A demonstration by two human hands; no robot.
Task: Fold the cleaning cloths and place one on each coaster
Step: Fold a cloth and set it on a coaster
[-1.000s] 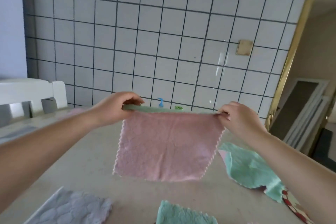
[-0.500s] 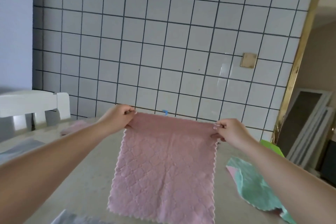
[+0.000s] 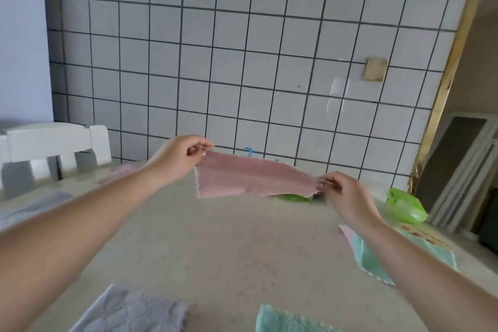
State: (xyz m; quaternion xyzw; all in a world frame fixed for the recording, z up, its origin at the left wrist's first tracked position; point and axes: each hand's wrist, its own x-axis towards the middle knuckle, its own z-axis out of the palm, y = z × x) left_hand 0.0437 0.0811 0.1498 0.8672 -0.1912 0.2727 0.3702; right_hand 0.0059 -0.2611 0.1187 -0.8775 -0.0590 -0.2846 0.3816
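A pink cleaning cloth (image 3: 250,179) is stretched in the air above the far part of the table (image 3: 221,245). My left hand (image 3: 177,158) pinches its upper left corner and my right hand (image 3: 341,191) pinches its lower right corner. The cloth looks short and blurred, swinging away from me. A grey cloth (image 3: 132,311) lies at the near left edge. One teal cloth (image 3: 288,322) lies at the near edge, and another (image 3: 369,256) lies under my right forearm. No coaster is plainly in view.
A green plastic bag (image 3: 405,205) sits at the table's right edge and a green thing (image 3: 293,197) lies behind the pink cloth. A white chair back (image 3: 54,143) stands at the left. The tiled wall (image 3: 242,62) closes the far side. A pinkish cloth (image 3: 118,172) lies far left.
The pink cloth hung down full length from both hands; now it has swung up and away, showing only a short band. My right hand has dropped lower. The camera has tilted down a little.
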